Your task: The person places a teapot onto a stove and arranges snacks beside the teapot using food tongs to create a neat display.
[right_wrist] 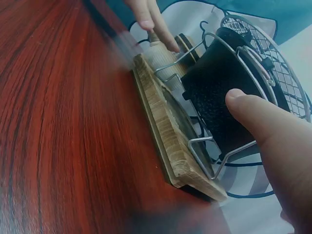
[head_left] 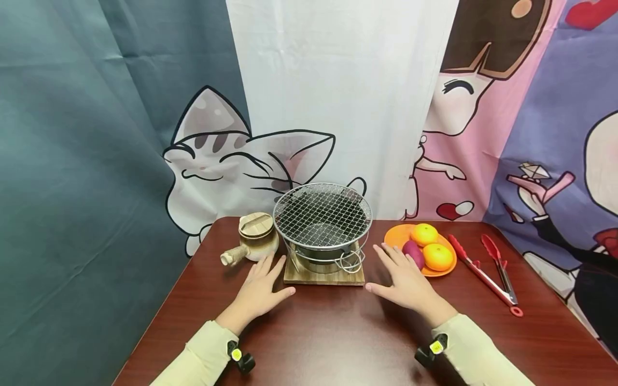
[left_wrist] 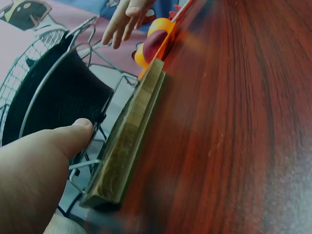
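Note:
A small tabletop grill stands at the table's middle: a round wire mesh (head_left: 321,217) over a black bowl (right_wrist: 219,83) in a wire stand, on a square wooden base (head_left: 323,277). My left hand (head_left: 258,289), fingers spread and holding nothing, is left of the base, near a ceramic teapot (head_left: 260,241) with a wooden lid and side handle. To the base's right, my right hand (head_left: 403,279) also has its fingers spread and holds nothing. Whether either hand touches the table is unclear. In each wrist view the thumb appears in front of the black bowl.
Beside the right hand, an orange plate (head_left: 393,235) bears two oranges (head_left: 438,257) and a purple, egg-shaped item (head_left: 413,253). Red-tipped tongs (head_left: 502,268) lie farther right on the brown wooden table (head_left: 328,338). A printed curtain (head_left: 347,96) hangs behind the table.

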A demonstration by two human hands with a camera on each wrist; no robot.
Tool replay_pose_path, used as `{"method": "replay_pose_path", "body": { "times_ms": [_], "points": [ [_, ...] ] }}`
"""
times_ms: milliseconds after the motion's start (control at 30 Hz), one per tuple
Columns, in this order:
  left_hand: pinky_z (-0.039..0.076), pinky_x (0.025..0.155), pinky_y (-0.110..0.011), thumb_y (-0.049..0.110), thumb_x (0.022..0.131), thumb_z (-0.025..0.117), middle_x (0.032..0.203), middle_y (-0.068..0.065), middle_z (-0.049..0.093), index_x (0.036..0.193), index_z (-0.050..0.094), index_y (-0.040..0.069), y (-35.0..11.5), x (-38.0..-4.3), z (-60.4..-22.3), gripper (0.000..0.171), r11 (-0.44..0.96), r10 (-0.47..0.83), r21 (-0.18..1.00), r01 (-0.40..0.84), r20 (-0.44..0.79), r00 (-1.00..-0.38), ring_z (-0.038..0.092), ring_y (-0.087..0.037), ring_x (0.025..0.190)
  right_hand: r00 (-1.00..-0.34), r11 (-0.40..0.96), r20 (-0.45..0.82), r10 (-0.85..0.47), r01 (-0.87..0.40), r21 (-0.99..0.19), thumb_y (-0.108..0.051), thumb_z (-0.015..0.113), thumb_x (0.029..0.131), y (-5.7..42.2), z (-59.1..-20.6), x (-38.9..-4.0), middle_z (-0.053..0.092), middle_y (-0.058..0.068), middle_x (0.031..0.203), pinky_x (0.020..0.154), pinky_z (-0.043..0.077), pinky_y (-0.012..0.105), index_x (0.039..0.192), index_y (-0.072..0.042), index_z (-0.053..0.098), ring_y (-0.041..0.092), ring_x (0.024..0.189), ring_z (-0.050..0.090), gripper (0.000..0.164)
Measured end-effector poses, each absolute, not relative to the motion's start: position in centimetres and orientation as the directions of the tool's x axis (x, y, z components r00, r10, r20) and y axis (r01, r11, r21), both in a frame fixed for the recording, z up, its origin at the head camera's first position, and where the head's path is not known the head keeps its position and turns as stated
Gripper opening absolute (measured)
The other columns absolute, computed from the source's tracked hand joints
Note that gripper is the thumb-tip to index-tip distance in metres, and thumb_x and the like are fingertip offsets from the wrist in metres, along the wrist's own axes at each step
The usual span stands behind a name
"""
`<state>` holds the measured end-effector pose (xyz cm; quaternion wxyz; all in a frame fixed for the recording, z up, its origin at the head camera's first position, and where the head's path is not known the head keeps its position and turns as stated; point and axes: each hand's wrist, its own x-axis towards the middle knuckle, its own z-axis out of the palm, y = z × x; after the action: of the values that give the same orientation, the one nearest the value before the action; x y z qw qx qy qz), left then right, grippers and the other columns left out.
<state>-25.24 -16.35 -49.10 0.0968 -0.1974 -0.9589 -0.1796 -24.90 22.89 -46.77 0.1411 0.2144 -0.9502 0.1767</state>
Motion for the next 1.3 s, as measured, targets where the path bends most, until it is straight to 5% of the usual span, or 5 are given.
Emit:
{"method": "replay_pose_path", "body": {
  "times_ms": [200, 567, 833, 1300],
  "points": [
    [0.029, 0.115, -0.059, 0.051, 0.092, 0.064, 0.159, -0.024, 0.033, 0.155, 0.039, 0.005, -16.4, -25.7, -50.2, 0.082, 0.809, 0.408, 0.318, 0.494, 0.302, -0.862, 0.032, -0.045, 0.145, -0.844, 0.808, 0.39, -0.369, -0.499, -0.314, -0.06, 0.072, 0.084, 22.4, -47.8, -25.2, 0.043, 0.017, 0.155, 0.114, 0.028, 0.061, 0.154, -0.01, 0.043, 0.046, 0.142, 0.037, 0.091],
    [0.03, 0.115, -0.056, 0.047, 0.097, 0.06, 0.162, -0.019, 0.031, 0.156, 0.036, 0.004, -16.5, -26.5, -51.6, 0.077, 0.747, 0.56, 0.273, 0.607, 0.234, -0.795, 0.03, -0.042, 0.147, -0.813, 0.776, 0.414, -0.408, -0.548, -0.312, -0.041, 0.077, 0.085, 21.3, -50.5, -25.3, 0.05, 0.018, 0.149, 0.109, 0.038, 0.059, 0.147, -0.008, 0.052, 0.043, 0.138, 0.045, 0.075],
    [0.03, 0.115, -0.055, 0.046, 0.098, 0.058, 0.161, -0.017, 0.034, 0.155, 0.039, 0.005, -16.5, -26.3, -52.1, 0.073, 0.76, 0.566, 0.217, 0.612, 0.24, -0.788, 0.031, -0.039, 0.148, -0.818, 0.781, 0.406, -0.407, -0.542, -0.309, -0.043, 0.076, 0.086, 20.7, -51.9, -24.9, 0.05, 0.013, 0.151, 0.109, 0.039, 0.055, 0.147, -0.012, 0.054, 0.039, 0.14, 0.044, 0.072],
    [0.027, 0.116, -0.058, 0.049, 0.096, 0.059, 0.158, -0.015, 0.04, 0.151, 0.046, 0.007, -15.1, -25.1, -52.5, 0.071, 0.801, 0.538, 0.113, 0.588, 0.295, -0.789, 0.032, -0.04, 0.147, -0.721, 0.758, 0.498, -0.481, -0.628, -0.177, -0.037, 0.079, 0.084, 19.1, -52.7, -24.4, 0.059, 0.014, 0.14, 0.104, 0.043, 0.057, 0.136, -0.01, 0.064, 0.038, 0.132, 0.053, 0.06]
  ]
}}
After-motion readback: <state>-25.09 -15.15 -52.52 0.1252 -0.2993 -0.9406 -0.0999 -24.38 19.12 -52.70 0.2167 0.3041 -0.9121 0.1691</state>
